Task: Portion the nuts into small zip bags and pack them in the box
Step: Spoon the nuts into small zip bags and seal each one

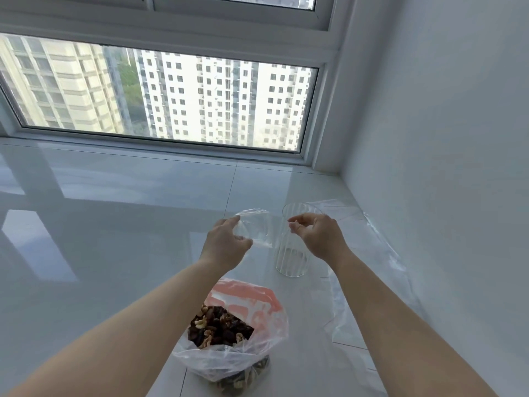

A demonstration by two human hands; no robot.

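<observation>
My left hand (226, 245) grips an empty small zip bag (254, 229); my right hand (315, 234) pinches nothing visible. The nuts (219, 328) sit unportioned in their bag (252, 353) on the desk (100, 224). No box visible.

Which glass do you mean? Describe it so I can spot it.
Start at the window, then come down the white counter to the two hands. The glass stands upright just below the right hand: clear, ribbed, empty, and rigid, unlike the soft plastic bags around it.
</observation>
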